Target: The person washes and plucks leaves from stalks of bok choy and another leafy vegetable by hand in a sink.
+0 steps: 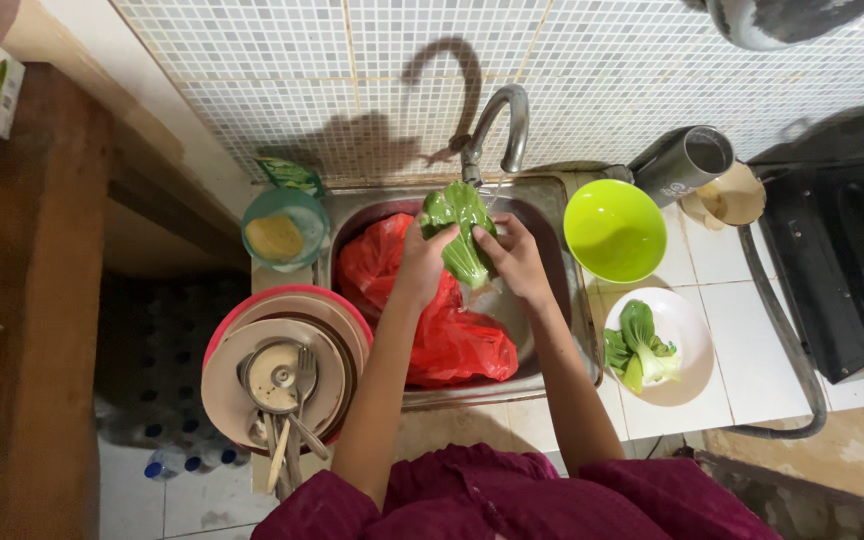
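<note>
Left hand (422, 262) and right hand (514, 257) both grip one head of bok choy (462, 230), fingers wrapped round its leaves from either side. The bok choy sits under the spout of the single curved tap (497, 125), above the sink (547, 215).

Sink interior: one red plastic bag (442, 330) fills the left and front part; only a narrow strip of bare steel remains on the right, beneath the hands. Little free room inside the basin.

Right of the sink rim, touching distance: one lime-green bowl (614, 230) on the tiled worktop (742, 340), and one white plate (692, 340) carrying more bok choy pieces (637, 350); count unclear, at least two. Behind the bowl, one dark metal cup (687, 160) lies tilted. A grey hose (782, 340) curves along the worktop's front edge; a black stove (852, 270) occupies the far right.

Left of the sink: one small green tub (285, 228) with yellow contents, and a stack of plates (282, 365) overhanging the worktop edge, cutlery on top, one fork (304, 385) distinguishable.
</note>
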